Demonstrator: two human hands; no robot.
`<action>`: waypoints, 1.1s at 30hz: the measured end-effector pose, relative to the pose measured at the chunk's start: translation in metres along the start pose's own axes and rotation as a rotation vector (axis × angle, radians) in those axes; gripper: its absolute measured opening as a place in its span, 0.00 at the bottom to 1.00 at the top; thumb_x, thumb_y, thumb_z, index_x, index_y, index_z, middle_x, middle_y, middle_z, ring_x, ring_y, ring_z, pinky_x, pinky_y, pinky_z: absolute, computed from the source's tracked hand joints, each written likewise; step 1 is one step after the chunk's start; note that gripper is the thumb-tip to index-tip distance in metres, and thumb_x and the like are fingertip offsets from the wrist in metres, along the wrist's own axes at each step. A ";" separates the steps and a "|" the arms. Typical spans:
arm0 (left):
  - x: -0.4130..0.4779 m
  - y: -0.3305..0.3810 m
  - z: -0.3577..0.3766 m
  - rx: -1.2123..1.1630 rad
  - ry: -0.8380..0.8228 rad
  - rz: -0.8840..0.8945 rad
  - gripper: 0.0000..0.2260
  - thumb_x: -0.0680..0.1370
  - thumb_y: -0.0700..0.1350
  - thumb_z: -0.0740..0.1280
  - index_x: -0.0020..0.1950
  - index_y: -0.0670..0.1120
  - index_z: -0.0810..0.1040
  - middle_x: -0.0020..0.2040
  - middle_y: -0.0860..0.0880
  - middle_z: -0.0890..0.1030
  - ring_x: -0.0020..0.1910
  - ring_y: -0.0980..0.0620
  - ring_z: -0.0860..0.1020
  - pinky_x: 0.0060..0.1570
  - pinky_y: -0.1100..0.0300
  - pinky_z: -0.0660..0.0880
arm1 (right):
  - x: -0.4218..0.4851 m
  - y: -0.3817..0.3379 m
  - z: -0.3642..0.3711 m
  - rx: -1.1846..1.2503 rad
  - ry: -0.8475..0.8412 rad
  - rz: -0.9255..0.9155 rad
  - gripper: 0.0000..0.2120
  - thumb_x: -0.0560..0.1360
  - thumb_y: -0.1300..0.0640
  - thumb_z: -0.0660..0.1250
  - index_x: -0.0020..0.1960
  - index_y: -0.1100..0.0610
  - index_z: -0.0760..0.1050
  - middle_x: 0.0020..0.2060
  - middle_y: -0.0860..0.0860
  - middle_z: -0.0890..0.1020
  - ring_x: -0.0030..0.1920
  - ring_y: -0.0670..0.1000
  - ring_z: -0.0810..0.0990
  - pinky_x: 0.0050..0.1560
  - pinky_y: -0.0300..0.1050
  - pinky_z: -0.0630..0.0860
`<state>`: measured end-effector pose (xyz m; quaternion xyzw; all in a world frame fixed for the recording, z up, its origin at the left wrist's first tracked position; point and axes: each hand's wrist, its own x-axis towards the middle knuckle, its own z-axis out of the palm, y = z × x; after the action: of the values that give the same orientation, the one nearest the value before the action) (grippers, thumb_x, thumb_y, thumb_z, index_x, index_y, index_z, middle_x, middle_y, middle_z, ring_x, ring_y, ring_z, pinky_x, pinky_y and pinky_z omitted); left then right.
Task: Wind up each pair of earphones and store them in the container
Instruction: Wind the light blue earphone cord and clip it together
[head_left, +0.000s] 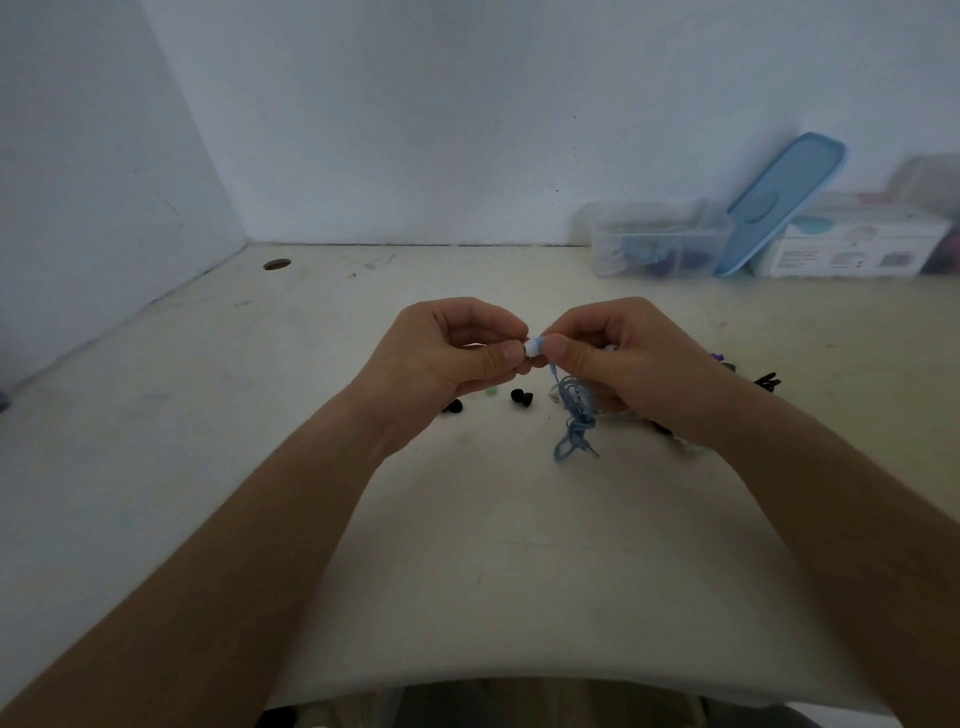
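Blue earphones (574, 410) dangle over mid-worktop (467, 545), one bud (535, 347) pinched between our left hand (457, 353) and right hand (623, 358), both curled tight, probably anchoring for winding; the container (660, 239) sits open at the far right edge.

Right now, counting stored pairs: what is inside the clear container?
Inside the clear container, blurred light-blue and dark purple shapes show through the wall. The leaning blue lid hides its right end.
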<state>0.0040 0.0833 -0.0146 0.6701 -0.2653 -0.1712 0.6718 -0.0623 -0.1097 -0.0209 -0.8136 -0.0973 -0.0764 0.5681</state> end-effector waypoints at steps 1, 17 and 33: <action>0.000 0.000 0.000 0.002 0.000 0.002 0.09 0.66 0.41 0.75 0.44 0.45 0.83 0.44 0.42 0.86 0.44 0.45 0.84 0.48 0.57 0.81 | 0.000 0.000 0.000 -0.001 -0.005 0.003 0.10 0.78 0.54 0.67 0.47 0.59 0.82 0.21 0.44 0.66 0.22 0.46 0.59 0.24 0.39 0.60; 0.001 -0.002 0.000 0.004 -0.016 0.000 0.08 0.68 0.41 0.74 0.46 0.44 0.83 0.45 0.42 0.85 0.45 0.45 0.84 0.47 0.58 0.80 | 0.000 -0.001 0.000 0.050 -0.022 0.058 0.17 0.72 0.45 0.68 0.46 0.60 0.82 0.22 0.46 0.63 0.24 0.48 0.58 0.26 0.40 0.58; -0.004 0.005 0.000 0.186 -0.141 0.039 0.10 0.79 0.40 0.68 0.59 0.44 0.81 0.51 0.46 0.85 0.47 0.48 0.84 0.46 0.60 0.80 | -0.003 -0.007 -0.005 0.140 -0.087 0.139 0.15 0.71 0.47 0.70 0.43 0.61 0.81 0.25 0.50 0.59 0.27 0.50 0.55 0.25 0.41 0.56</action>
<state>0.0005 0.0862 -0.0106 0.7104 -0.3396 -0.1796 0.5896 -0.0671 -0.1126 -0.0134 -0.7793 -0.0702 0.0056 0.6227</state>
